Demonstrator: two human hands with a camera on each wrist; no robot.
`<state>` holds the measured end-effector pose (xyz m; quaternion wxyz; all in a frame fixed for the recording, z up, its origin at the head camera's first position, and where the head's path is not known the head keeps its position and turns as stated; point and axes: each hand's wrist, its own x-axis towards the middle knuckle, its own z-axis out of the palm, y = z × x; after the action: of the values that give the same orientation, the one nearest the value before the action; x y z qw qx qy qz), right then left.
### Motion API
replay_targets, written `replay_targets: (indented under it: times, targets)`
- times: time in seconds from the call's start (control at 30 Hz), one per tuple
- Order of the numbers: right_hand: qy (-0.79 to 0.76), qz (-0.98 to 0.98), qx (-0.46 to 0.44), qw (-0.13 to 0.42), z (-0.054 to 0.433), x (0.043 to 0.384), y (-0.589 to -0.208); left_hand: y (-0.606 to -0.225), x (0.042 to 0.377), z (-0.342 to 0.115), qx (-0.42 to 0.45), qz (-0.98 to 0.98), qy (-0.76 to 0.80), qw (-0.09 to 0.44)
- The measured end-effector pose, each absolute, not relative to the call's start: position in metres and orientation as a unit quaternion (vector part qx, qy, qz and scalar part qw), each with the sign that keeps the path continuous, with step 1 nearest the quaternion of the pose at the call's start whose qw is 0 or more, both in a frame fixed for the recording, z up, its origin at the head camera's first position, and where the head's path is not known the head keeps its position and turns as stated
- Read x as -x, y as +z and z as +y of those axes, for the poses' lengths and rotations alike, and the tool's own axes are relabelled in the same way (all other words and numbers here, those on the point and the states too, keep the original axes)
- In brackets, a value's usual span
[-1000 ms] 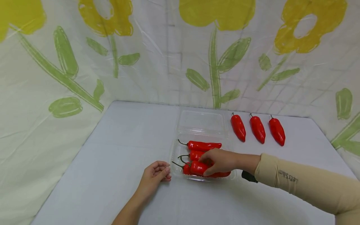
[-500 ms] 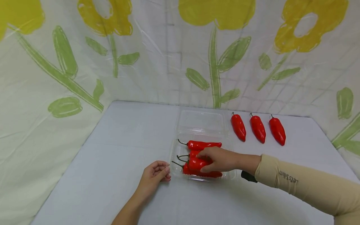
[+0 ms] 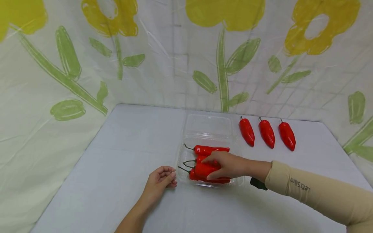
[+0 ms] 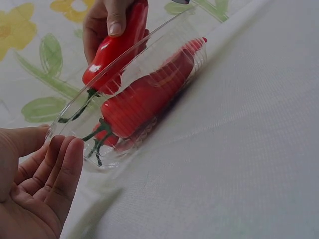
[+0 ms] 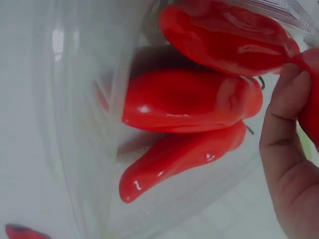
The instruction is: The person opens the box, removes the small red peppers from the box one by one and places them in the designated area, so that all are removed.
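Observation:
A clear plastic clamshell box (image 3: pixel 183 159) lies with its lid (image 3: pixel 208 125) folded back. My left hand (image 3: pixel 158 181) pinches the box's left rim between thumb and fingers. Over the box, my right hand (image 3: pixel 228 165) holds a red pepper (image 3: pixel 201 170) with a green stem, thumb on one side and fingers on the other. Beneath and behind it, more red peppers lie in the box, stems leftward: one at the back (image 3: pixel 208 150), one in the middle (image 5: pixel 194 102) and one at the front (image 4: pixel 144 107). In the head view the right hand partly covers them.
Three more red peppers lie in a row at the table's back right: a left one (image 3: pixel 247 132), a middle one (image 3: pixel 267 133) and a right one (image 3: pixel 287 136). A cloth with painted flowers (image 3: pixel 222 68) hangs behind the white table (image 3: pixel 116 161).
My right hand has shifted slightly left and up with the held pepper, uncovering more of the front pepper. My left hand stays at the box rim.

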<state>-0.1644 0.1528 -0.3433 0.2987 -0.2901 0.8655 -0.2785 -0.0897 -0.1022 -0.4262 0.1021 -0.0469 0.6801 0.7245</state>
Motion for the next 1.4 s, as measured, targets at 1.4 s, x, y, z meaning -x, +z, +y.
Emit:
replay_targets:
  times: [1.4]
  targets:
    - [-0.367,0.863,0.289,0.194,0.207,0.167,-0.337,-0.426,0.090,-0.101,0.055,0.684,0.720,0.099]
